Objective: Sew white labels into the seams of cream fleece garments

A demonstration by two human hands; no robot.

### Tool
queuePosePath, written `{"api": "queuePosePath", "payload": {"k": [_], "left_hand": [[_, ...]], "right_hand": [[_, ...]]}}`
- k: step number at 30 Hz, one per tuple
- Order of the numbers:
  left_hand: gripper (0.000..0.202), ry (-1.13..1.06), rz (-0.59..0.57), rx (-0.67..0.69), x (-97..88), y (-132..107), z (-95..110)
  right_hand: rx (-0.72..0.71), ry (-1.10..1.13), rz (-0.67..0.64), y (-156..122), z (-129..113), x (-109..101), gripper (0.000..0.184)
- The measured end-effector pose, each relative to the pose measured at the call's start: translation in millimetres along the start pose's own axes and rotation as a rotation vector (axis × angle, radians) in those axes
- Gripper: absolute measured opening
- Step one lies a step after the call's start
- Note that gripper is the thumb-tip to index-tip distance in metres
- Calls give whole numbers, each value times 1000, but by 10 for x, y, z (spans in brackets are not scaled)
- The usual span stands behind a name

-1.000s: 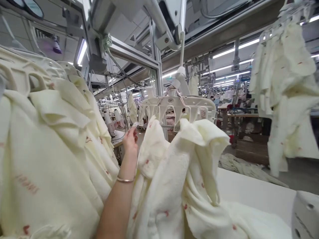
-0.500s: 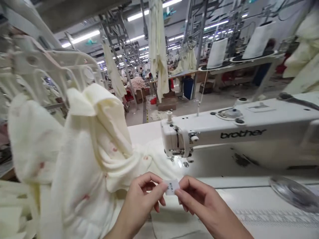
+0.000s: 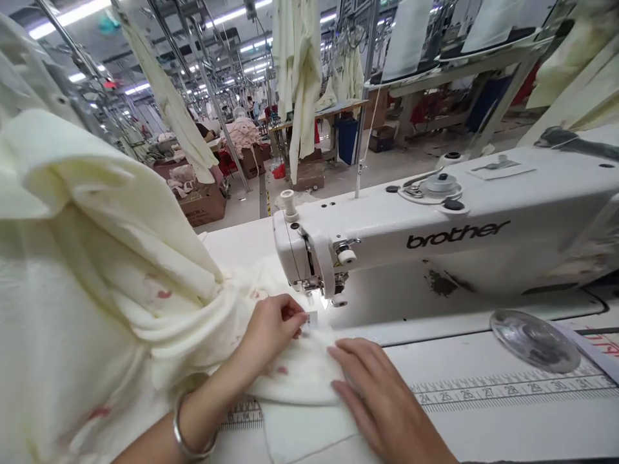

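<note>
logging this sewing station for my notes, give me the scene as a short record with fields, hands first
left hand: pinches a small white label with dark print
right hand: fingertips at the edge of a cream, soft-fabric garment with red prints
worn: shiny silver bangle, left forearm
machine: white sewing machine lettered "brother", beyond the hands
surface: white flat table with a black printed ruler scale
right of hands: clear, round, shallow object

place: garment sewing workshop | "brother" sewing machine (image 3: 382,241), center right | thread cones (image 3: 407,38), upper right | hanging pale garments (image 3: 305,74), top center | ceiling lights (image 3: 70,17), upper left
</note>
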State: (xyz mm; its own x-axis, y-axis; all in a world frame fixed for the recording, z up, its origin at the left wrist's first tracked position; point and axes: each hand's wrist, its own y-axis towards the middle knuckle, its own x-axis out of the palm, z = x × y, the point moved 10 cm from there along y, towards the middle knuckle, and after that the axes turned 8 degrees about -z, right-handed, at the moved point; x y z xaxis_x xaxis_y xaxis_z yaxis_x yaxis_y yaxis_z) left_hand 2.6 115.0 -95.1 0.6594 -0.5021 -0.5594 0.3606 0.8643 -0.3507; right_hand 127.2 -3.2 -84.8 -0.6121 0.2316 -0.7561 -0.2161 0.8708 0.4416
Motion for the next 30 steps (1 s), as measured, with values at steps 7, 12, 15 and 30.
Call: {"api": "queuePosePath", "payload": {"k": [7,12,15,30], "left_hand": [[13,-141,-43,-72,204,49,-146],[10,-190,-55,-95,360,106,-223],[10,-157,-40,-89,374,151,-288],[10,-129,-89,-119,389,170,-320]], "right_hand": [[-67,-41,-3,15,-22,79,15],[-25,-86,62,164,62,-32,20],[-22,-135,18,174,64,64,24],[-7,-191,-75,158,51,213,27]]}}
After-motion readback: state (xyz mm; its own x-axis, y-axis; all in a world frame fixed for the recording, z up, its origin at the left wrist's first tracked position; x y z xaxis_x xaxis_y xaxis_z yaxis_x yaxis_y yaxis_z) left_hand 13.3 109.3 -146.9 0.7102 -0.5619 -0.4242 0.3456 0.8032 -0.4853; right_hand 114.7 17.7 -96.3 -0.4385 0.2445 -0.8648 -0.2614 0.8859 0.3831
